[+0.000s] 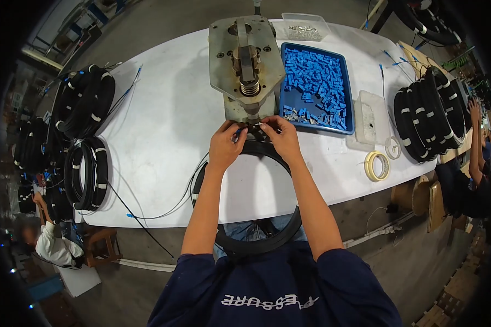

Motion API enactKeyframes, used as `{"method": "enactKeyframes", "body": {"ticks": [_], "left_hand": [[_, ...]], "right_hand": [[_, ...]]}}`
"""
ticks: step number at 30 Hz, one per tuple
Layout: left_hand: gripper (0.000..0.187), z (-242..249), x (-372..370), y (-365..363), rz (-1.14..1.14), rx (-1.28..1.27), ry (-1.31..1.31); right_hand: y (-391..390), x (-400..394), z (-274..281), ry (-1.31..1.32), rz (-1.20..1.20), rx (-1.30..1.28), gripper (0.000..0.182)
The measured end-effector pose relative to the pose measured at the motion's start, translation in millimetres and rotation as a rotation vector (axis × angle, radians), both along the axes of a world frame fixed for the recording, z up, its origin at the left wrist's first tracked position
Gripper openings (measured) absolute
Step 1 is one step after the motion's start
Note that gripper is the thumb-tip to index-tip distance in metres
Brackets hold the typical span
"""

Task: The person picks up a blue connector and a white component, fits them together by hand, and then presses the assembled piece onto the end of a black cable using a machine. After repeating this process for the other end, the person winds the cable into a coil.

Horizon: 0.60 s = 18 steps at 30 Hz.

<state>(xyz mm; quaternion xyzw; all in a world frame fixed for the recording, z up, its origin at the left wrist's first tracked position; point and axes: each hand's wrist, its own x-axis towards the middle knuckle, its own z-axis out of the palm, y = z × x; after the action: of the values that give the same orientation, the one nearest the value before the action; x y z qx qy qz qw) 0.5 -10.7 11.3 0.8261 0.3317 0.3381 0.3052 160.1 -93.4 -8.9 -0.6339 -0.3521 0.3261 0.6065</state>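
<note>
Black cable coil [244,248]: lower centre of the frame, ringed between the forearms, its far part on the surface [153,147], its near part by the person's lap.
Left hand [226,144]: thumb and fingers nearly closed, pinching a small blue-tipped cable end [238,132] at the foot of the press.
Right hand [280,135]: fingertips drawn close together just beside it; too small to tell what they hold.
Press [222,60]: grey metal, top centre.
Surface: white, with a curved far edge, spanning the middle of the frame.
Blue tray [350,111]: right of the press, heaped with blue connectors [313,71].
Tape roll [369,166]: right of centre, near the edge.
Bundled coils: stacked at right [420,117] and upper left [84,101], tied with white bands.
Room: grey floor [142,242]; a person in white [57,242] at lower left, another's arm [476,141] at far right.
</note>
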Motion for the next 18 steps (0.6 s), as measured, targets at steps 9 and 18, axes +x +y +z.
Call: {"method": "enactKeyframes", "body": {"ticks": [9,18], "left_hand": [[0.01,-1.1,0.0,-0.1,-0.006,-0.008,-0.037],[0.011,2.3,0.1,1.6,0.008,-0.045,-0.046]], "right_hand": [[-3.1,-1.5,3.6,-0.022,-0.01,0.006,0.015],[0.1,-3.2,1.8,0.048,-0.033,0.018,0.016]]}}
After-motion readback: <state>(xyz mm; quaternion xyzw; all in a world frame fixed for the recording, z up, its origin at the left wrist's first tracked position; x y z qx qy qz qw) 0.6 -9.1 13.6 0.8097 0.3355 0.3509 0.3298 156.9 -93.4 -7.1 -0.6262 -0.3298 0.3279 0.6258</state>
